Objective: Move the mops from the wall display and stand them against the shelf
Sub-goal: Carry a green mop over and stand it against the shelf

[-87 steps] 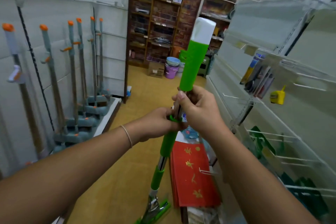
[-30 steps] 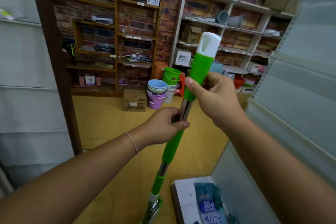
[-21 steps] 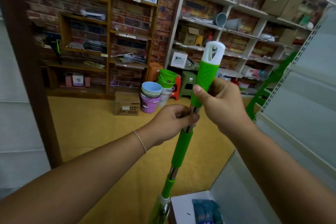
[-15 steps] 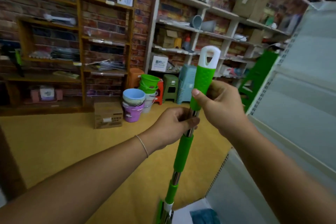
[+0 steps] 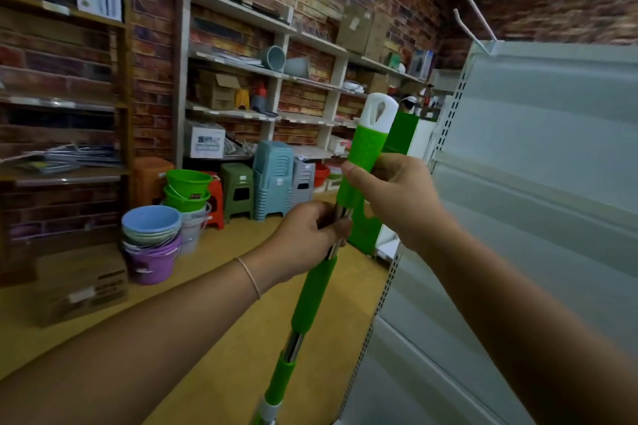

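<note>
Swinging round to the right over the last few seconds, the view has lost the wall display of grey, orange-capped mops; the pale grey metal shelf unit (image 5: 538, 183) now fills the picture from 1 to 5 o'clock. The green-sleeved, steel-shafted mop with a white looped cap (image 5: 312, 300) stays upright at centre, its head cut off by the bottom edge, so whether it touches the yellow floor (image 5: 214, 338) cannot be told. The left hand (image 5: 303, 238) is still wrapped round the bare steel section, fingers curled. The right hand (image 5: 397, 200) still grips the upper green sleeve just above it, thumb laid across the front. Both holds are where they were a second ago; only the body has turned. At 9 o'clock stand stacked plastic buckets in blue, purple and green (image 5: 158, 235), before brick-backed wooden shelving (image 5: 241, 65). My reading: the carry is nearly finished, and this mop now needs lowering and leaning against the shelf unit's end, near 3 o'clock of the handle.
</note>
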The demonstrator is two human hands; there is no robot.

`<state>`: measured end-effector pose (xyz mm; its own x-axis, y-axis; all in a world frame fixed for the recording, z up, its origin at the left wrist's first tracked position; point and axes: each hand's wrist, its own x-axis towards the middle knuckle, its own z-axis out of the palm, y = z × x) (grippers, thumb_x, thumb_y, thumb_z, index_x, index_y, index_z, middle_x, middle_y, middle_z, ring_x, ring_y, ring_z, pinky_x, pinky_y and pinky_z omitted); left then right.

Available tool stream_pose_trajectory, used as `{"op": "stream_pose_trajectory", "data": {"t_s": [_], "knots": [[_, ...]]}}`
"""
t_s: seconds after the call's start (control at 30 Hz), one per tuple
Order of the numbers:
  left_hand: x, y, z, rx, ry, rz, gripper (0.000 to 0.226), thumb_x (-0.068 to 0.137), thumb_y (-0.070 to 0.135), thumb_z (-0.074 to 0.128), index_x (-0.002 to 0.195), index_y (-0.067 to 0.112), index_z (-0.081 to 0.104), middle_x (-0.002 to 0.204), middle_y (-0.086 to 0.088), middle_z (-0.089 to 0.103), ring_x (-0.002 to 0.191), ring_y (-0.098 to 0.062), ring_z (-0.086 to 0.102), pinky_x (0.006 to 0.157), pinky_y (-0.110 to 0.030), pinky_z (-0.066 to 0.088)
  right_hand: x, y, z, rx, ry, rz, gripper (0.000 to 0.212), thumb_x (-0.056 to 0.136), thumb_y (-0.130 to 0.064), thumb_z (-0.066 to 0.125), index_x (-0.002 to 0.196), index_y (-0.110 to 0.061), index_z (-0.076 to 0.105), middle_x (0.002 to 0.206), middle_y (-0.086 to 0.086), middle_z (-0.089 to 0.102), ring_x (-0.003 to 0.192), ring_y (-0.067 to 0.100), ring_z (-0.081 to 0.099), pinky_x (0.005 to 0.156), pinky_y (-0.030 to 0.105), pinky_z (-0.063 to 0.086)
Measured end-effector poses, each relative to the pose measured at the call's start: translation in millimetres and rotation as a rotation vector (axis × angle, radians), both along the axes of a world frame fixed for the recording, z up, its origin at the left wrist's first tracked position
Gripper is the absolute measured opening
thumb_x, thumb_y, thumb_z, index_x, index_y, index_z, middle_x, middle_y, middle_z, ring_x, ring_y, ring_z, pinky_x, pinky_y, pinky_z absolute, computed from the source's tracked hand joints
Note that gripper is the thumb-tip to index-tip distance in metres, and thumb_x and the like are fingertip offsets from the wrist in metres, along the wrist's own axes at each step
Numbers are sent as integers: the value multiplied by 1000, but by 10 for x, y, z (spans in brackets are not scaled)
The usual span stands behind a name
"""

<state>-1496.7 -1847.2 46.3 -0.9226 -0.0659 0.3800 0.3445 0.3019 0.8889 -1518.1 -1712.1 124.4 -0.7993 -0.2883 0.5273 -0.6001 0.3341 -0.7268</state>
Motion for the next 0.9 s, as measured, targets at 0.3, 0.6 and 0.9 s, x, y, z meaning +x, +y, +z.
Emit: {"op": "stream_pose_trajectory", "data": {"t_s": [0.3,0.6,0.9], "knots": [[-767,56,226,2,44,-40,23,94,26,57,75,35,65,72,6,69,74,-13,69,67,-33,58,-702,-8,216,-75,33,-42,21,87,-42,71,81,-22,73,72,2,74,65,16,72,58,40,61],[-1525,175,785,-27,114,-196,14,96,22,54,84,26,59,78,2,67,69,-5,68,63,-24,54,-1279,76,727,-142,85,-196,20,87,-36,72,71,-23,69,49,-14,65,37,-2,55,37,12,39],[-2129,240,1406,-69,181,-360,13,94,24,57,86,16,62,91,-13,70,86,-30,70,83,-49,57,-1635,64,1271,-146,198,-463,27,86,-39,73,66,-23,68,62,-4,72,57,8,64,58,26,57]]}}
